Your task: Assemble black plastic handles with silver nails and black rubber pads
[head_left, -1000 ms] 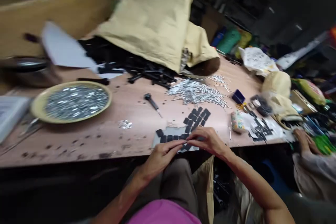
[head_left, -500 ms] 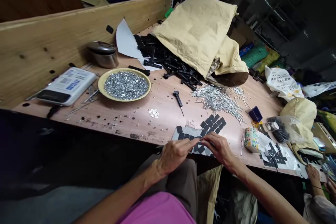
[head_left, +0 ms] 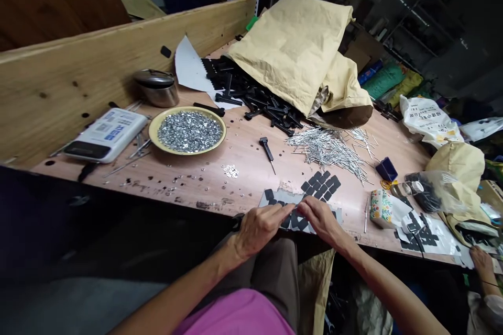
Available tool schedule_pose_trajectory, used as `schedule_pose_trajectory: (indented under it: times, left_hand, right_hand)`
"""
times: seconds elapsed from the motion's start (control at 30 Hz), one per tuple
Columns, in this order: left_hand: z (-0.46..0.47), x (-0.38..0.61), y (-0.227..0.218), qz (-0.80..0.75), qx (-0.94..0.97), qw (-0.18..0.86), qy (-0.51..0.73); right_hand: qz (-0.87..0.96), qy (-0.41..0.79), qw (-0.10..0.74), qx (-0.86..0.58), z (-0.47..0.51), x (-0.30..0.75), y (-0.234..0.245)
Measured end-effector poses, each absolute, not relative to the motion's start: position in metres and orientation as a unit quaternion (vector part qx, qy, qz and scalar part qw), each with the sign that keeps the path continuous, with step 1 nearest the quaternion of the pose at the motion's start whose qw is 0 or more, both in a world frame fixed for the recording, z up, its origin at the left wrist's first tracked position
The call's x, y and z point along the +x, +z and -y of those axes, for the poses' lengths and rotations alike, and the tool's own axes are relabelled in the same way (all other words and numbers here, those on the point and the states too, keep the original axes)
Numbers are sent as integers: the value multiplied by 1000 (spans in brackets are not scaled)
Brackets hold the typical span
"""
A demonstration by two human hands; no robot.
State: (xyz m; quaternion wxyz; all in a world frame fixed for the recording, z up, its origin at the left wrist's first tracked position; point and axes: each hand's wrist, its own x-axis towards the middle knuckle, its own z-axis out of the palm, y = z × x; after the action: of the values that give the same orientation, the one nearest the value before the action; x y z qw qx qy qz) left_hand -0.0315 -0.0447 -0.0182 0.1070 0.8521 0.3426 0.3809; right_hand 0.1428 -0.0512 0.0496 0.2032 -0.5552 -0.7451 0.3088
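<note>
Your left hand (head_left: 259, 227) and right hand (head_left: 320, 220) meet over the grey sheet (head_left: 283, 196) at the near edge of the desk (head_left: 243, 188). Their fingertips come close together, but whether either grip is clamped on something small cannot be told; the fingers hide it.

The black pads (head_left: 320, 184) lie partly on that sheet, under and around your fingers, and partly in slanting rows just beyond it. Those far rows look neatly laid out, while the ones beneath your hands sit less evenly, so the handling of this batch seems to be midway. What has been done to each pad is too small to tell.

Plenty appears unused: the metal rods (head_left: 322, 149) lie loose in a heap, the yellow bowl (head_left: 154, 133) is full of small metal pieces, and the black parts (head_left: 271, 110) pile up by the paper sack (head_left: 291, 42). One black piece with a thin metal shaft (head_left: 266, 149) lies apart, untouched.
</note>
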Motion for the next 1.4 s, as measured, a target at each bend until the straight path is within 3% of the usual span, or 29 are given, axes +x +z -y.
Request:
schedule_pose_trajectory:
  times: [0.1, 0.17, 0.37, 0.5, 0.67, 0.8, 1.0, 1.17, 1.4]
  left_hand:
    - [47, -28, -21, -351, 830, 174, 397]
    - [49, -23, -22, -357, 794, 246, 426]
    - [47, -13, -16, -378, 660, 477, 441]
    - [43, -18, -9, -389, 584, 574, 423]
    - [39, -18, -6, -378, 520, 642, 418]
    - [28, -4, -11, -368, 427, 716, 413]
    - [10, 1, -27, -412, 347, 735, 413]
    - [2, -30, -36, -458, 246, 675, 524]
    - [-8, -68, -30, -479, 176, 598, 618]
  right_hand:
    - [639, 416, 228, -606, 51, 143, 49]
    - [599, 423, 267, -625, 53, 142, 49]
    - [691, 249, 312, -603, 60, 137, 48]
    - [767, 130, 327, -537, 60, 136, 43]
    - [768, 99, 354, -525, 58, 135, 38]
    - [692, 155, 389, -587, 42, 136, 19]
    - [579, 254, 404, -661, 16, 149, -25]
    - [641, 181, 346, -661, 24, 158, -35]
    - [777, 137, 281, -546, 27, 129, -49]
